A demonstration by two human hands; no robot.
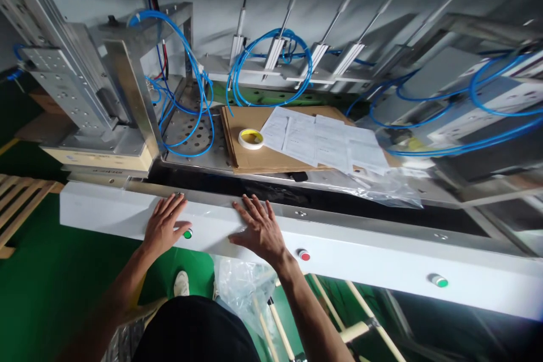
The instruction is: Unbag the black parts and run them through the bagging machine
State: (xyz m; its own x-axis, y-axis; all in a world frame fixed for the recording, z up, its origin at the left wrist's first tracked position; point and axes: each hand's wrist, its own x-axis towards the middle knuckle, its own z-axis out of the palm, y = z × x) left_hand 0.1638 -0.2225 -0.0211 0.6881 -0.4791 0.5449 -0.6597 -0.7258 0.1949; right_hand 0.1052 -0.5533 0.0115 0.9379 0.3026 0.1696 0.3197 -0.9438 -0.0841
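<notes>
My left hand [167, 225] lies flat on the white front panel [365, 260] of a machine, fingers stretched toward its metal upper edge. Beside its thumb sits a green push button [187, 233]. To the right, my right hand [259, 229] rests on the same panel with fingers spread, holding nothing. A red push button [304, 255] is just right of that wrist, and another green button [441, 281] sits farther right. Behind the panel, flat cardboard [246, 162] carries a roll of tape [250, 139] and several printed paper sheets [322, 138].
Blue air hoses [237, 76] coil among pneumatic cylinders [275, 54] at the back. A metal frame [131, 79] stands at left, near a wooden pallet [21, 198]. Clear plastic film [394, 191] lies by the papers. Below the panel are a plastic bag [244, 283] and cream-coloured tubes [365, 300].
</notes>
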